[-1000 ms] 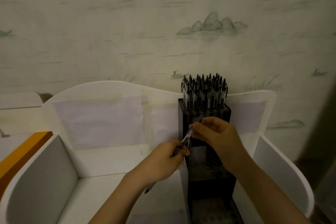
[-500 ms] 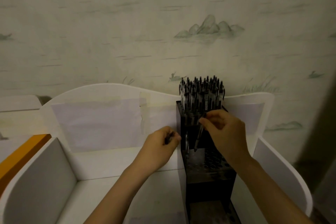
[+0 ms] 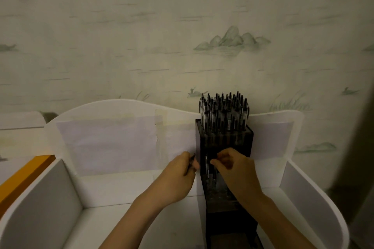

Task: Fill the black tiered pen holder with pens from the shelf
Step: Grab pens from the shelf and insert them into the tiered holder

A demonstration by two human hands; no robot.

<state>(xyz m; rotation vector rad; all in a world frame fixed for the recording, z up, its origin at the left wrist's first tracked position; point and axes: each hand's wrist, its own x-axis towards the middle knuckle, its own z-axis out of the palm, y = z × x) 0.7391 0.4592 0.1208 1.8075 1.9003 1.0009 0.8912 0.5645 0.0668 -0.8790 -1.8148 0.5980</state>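
Pale wallpaper (image 3: 141, 46) with faint green hills backs a white curved-walled shelf (image 3: 113, 111). At its middle the right hand (image 3: 232, 170), fingers curled, pinches a clear-barrelled pen (image 3: 206, 166) standing in the middle tier of the black tiered pen holder (image 3: 224, 141). Just left of the holder's edge, the left hand (image 3: 178, 176) grips a dark pen (image 3: 191, 160) in a closed fist. Packed pens (image 3: 223, 111) fill the top tier. Open shelf floor lies left of the hands; a side wall stands near on the right. Since 0.5 s ago the right hand has dropped from the top tier's front to the middle tier.
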